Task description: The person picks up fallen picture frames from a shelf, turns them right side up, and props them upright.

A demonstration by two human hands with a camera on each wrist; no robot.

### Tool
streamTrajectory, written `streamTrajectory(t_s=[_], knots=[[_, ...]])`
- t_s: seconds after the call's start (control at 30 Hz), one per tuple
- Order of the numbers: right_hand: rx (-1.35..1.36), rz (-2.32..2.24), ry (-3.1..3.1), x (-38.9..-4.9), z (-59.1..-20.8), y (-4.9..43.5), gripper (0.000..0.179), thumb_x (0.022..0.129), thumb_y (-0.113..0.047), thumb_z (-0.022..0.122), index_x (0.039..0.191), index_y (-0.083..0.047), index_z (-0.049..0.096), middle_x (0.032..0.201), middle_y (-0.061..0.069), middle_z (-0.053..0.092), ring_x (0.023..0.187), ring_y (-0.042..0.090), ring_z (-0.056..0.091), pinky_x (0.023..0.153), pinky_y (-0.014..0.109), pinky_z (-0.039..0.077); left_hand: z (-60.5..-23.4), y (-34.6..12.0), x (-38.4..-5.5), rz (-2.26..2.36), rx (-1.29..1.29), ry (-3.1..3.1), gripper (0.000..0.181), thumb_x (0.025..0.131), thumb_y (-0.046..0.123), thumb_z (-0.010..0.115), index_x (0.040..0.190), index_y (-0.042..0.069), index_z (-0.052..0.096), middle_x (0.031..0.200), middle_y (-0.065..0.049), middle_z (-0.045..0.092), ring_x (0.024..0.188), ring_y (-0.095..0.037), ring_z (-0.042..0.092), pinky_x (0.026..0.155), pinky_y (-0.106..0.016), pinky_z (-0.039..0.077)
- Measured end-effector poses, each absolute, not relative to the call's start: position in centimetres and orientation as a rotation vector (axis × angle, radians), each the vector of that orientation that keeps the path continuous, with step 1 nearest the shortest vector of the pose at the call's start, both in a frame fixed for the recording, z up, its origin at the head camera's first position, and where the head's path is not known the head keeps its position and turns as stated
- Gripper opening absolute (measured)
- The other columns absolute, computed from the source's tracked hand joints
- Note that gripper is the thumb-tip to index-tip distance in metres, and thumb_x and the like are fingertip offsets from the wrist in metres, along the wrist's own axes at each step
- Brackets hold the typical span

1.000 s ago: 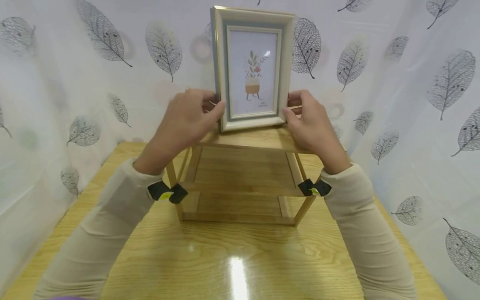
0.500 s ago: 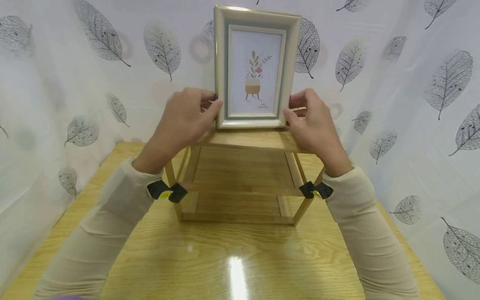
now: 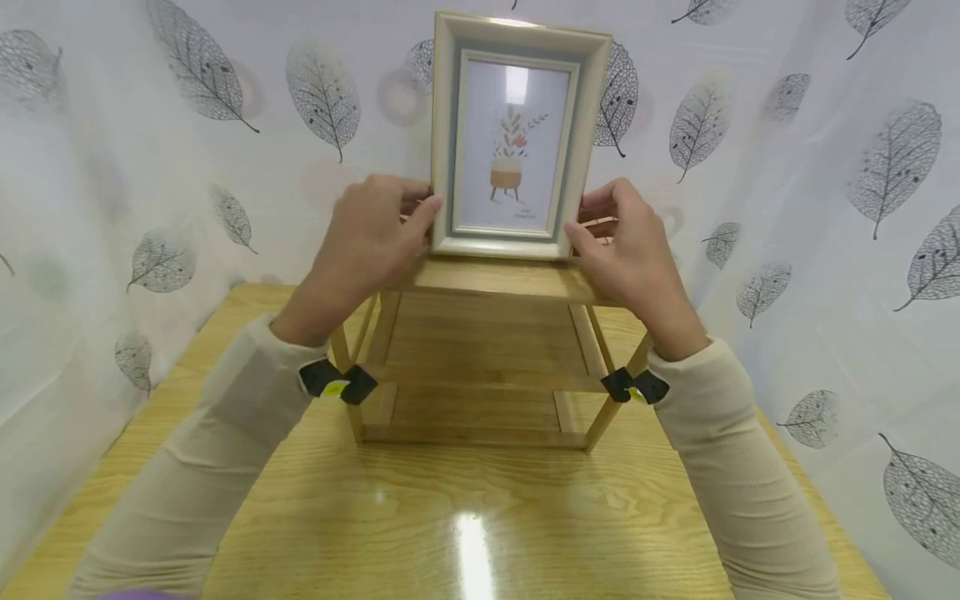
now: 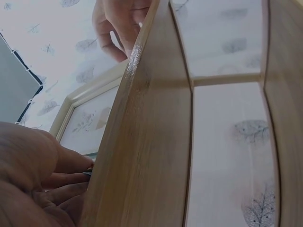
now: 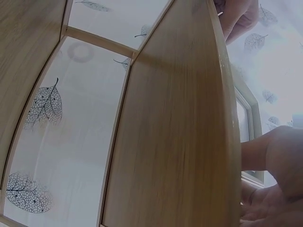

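Observation:
A cream picture frame [image 3: 517, 243] with a grey-blue inner band and a potted-plant print stands on the top board of a wooden shelf rack [image 3: 495, 279], leaning slightly back. At its lower left edge, my left hand [image 3: 371, 229] holds it between thumb and fingers. My right hand [image 3: 630, 246] pinches the lower right edge in the same way, thumb on the front. In the left wrist view the left hand [image 4: 38, 175] is beside the board's edge, the frame beyond it. The right wrist view shows the right hand [image 5: 279, 165] close to the frame, its fingertips partly hidden by the board.
The rack's middle shelf [image 3: 491, 337] and bottom shelf [image 3: 476, 412] lie below the frame. It stands on a glossy wood-grain table [image 3: 360, 517]. White curtains with a leaf print [image 3: 324, 100] hang behind and on both sides.
The frame has turned to face me more squarely, its left side now out of sight and its top shifted slightly right. A bright reflection has appeared on its glass. Both hands have barely moved.

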State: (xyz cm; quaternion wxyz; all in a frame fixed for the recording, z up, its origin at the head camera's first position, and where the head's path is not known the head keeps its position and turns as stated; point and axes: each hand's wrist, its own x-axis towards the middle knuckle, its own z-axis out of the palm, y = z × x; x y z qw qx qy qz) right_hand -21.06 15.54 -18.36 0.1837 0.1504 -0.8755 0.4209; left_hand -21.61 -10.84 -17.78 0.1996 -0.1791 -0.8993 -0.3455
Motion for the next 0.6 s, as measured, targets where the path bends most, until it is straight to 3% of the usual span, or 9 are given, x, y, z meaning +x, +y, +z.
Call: streamTrajectory(t_s=[0.17, 0.5, 0.6], knots=[[0.442, 1.182, -2.449, -21.0, -18.5, 15.5, 0.026, 0.097, -0.005, 0.062, 0.118, 0.005, 0.051, 0.118, 0.021, 0.065, 0.105, 0.034, 0.066, 0.094, 0.039, 0.056, -17.8, -10.8, -21.7, -0.937, -0.499, -2.505, 0.026, 0.103, 0.018, 0.056, 0.104, 0.002, 0.076, 0.112, -0.015, 0.074, 0.104, -0.03, 0.071, 0.095, -0.047, 0.053], [0.428, 1.079, -2.47, -20.7, -18.0, 16.2, 0.033, 0.098, -0.015, 0.064, 0.124, 0.004, 0.057, 0.121, 0.019, 0.067, 0.108, 0.034, 0.067, 0.094, 0.044, 0.056, -17.8, -11.1, -21.7, -0.909, -0.471, -2.527, 0.036, 0.103, 0.025, 0.056, 0.129, 0.003, 0.068, 0.119, -0.015, 0.072, 0.108, -0.03, 0.071, 0.1, -0.046, 0.051], [0.432, 1.024, -2.436, -20.4, -17.7, 16.9, 0.034, 0.098, -0.018, 0.065, 0.124, 0.003, 0.061, 0.121, 0.019, 0.068, 0.108, 0.033, 0.067, 0.093, 0.037, 0.057, -17.8, -11.6, -21.4, -0.885, -0.474, -2.485, 0.037, 0.104, 0.029, 0.055, 0.128, 0.004, 0.069, 0.12, -0.014, 0.072, 0.108, -0.03, 0.07, 0.101, -0.048, 0.05]])
